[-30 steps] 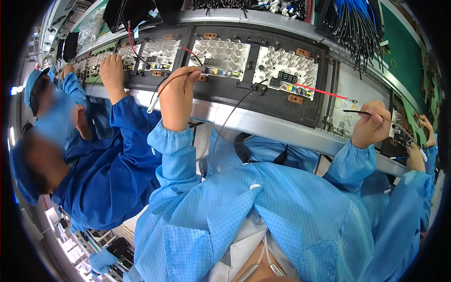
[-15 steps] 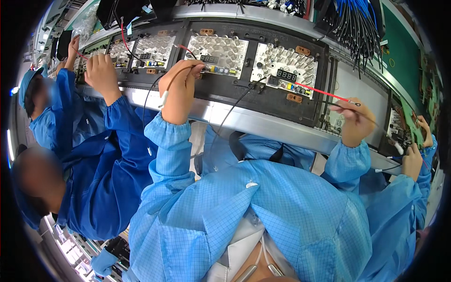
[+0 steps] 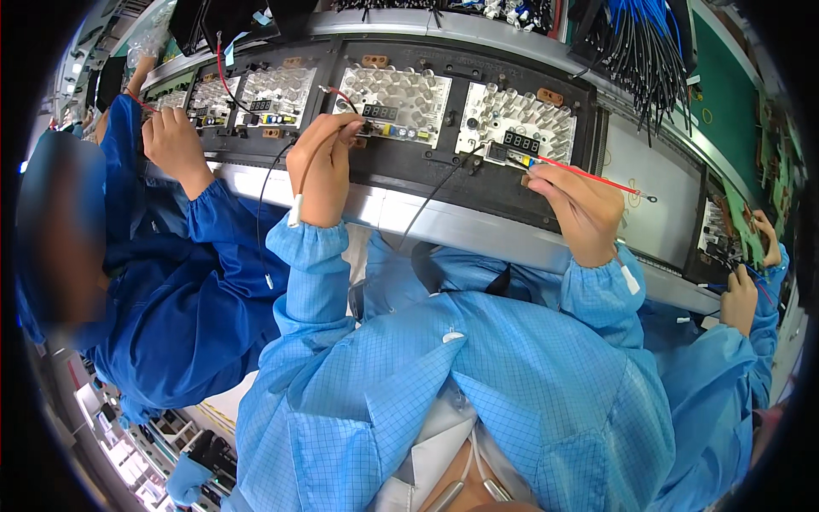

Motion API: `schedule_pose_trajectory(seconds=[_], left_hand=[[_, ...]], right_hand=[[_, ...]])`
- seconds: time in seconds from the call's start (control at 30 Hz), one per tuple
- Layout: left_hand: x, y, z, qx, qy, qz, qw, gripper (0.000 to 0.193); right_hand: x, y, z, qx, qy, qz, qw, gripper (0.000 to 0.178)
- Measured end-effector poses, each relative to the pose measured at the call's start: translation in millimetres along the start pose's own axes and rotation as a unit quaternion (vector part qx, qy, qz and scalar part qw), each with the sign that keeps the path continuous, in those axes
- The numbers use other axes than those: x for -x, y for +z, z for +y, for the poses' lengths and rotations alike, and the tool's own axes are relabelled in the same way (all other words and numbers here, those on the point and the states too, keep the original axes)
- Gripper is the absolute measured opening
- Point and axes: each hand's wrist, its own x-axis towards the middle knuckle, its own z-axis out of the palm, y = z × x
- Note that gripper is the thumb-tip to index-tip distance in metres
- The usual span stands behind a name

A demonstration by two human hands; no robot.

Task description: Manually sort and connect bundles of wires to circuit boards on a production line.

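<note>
The right hand (image 3: 580, 209) has its grip closed on a thin red probe (image 3: 589, 177), whose long axis runs sideways: the near tip sits at the fingers against the right circuit board (image 3: 520, 136), the far end trails out to the right over the pale panel (image 3: 653, 200). The left hand (image 3: 324, 162) pinches a black lead (image 3: 281, 171) at the lower edge of the left circuit board (image 3: 392, 98). Both boards lie just above the grips on the dark worktop (image 3: 444, 183); a co-worker's hand (image 3: 175, 141) crowds the left side.

black conveyor (image 3: 444, 183), white circuit boards (image 3: 394, 101)
</note>
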Motion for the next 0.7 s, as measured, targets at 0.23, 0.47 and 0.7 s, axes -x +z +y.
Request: schedule_pose_trajectory(seconds=[0.23,0.47,0.7], left_hand=[[5,6,-9,-0.01,0.04,0.02,0.999,0.005],[4,4,-7,-0.018,-0.01,0.008,1.0,0.009],[9,4,-10,0.068,-0.057,0.061,0.994,0.013]], right_hand=[[2,7,0,-0.002,0.01,0.007,1.0,0.009],[0,7,-6,0.038,-0.006,0.002,0.999,0.009],[-4,12,-11,0.041,0.016,0.009,0.999,0.008]])
